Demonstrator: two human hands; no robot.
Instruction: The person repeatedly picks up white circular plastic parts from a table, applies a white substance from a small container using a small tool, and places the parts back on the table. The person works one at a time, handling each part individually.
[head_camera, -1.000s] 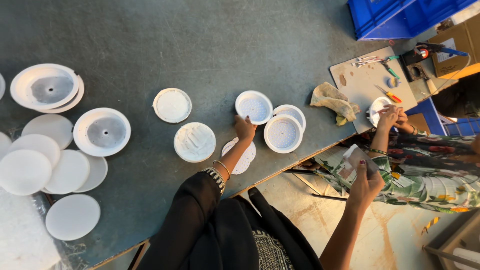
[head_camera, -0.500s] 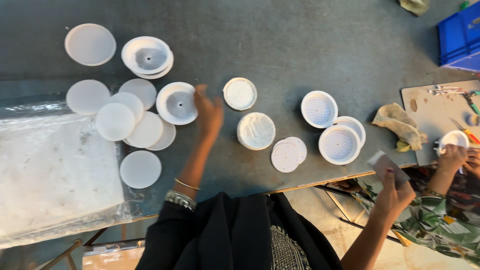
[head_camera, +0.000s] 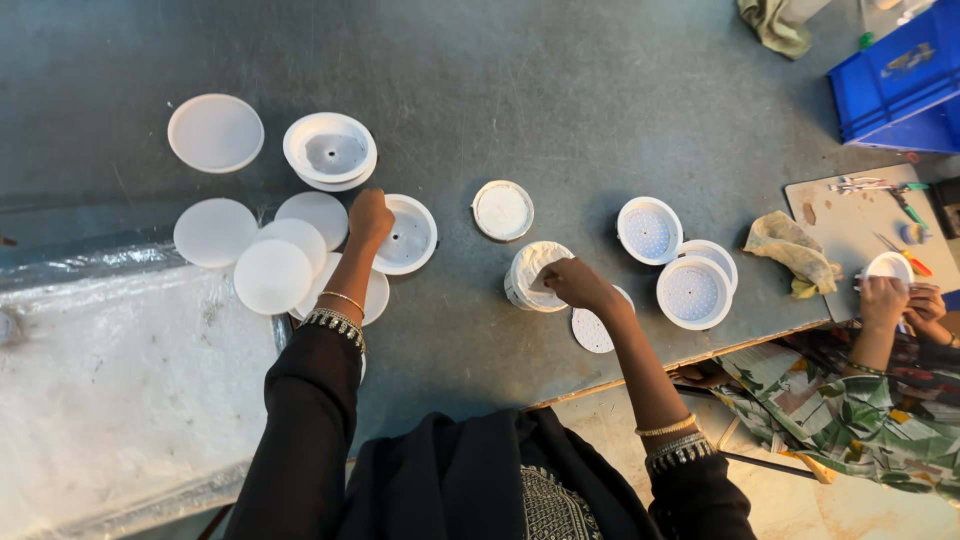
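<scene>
A person leans over a grey bench (head_camera: 560, 80), seen from above. At nine o'clock lies a clear plastic sheet (head_camera: 110, 400), with flat white discs (head_camera: 272, 276) fanned beside it. The left hand (head_camera: 368, 218) rests on the rim of a white round housing (head_camera: 408, 236), fingers curled onto it; how tightly they close cannot be told. Another housing (head_camera: 330, 150) sits at eleven o'clock. Near centre, the right hand (head_camera: 572, 284) covers a ribbed white cup (head_camera: 530, 276), fingers bent loosely over its top. A lid (head_camera: 502, 210) lies just above. At three o'clock, three dotted housings (head_camera: 650, 230) look partly assembled; loose discs suggest much work is left. A co-worker's hands (head_camera: 900, 300) hold a white part.
</scene>
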